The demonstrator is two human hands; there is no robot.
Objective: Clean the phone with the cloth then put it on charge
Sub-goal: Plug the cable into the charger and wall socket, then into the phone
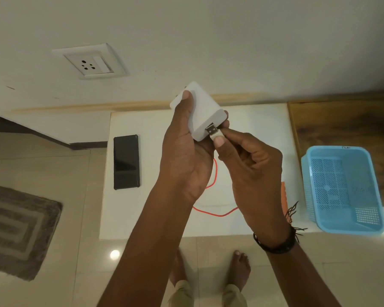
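The phone [126,161] lies flat on the white table [155,209], well to the left of both sets of fingers and lower than them, with nothing touching it. It is a black slab with rounded corners in a dark bumper case, its glossy screen facing up and unlit, its long side running away from the person.

Above the table's middle, the left hand [186,156] grips a white charger adapter [203,111]. The thumb presses flat along the adapter's near face and the other fingers curl round the back, with one fingertip showing at the far edge. The adapter is a smooth, matte plastic block with softened corners.

The right hand [251,173] pinches a USB plug [212,131] between thumb and forefinger, its remaining fingers curled into the palm. The plug's metal mouth is visible and sits against the adapter's end face, right at the left hand's fingertips. A thin red-orange cable [215,212] loops on the table below both hands.

A dark braided wristband [277,245] circles the right wrist. Just right of that hand a narrow orange strip [283,191] shows; I cannot tell what it is. Further right stands a pale blue perforated plastic basket [339,149]. Up on the wall, left of the fingers, is a white socket plate [90,63]. A grey ribbed mat [16,229] lies on the tiled floor.
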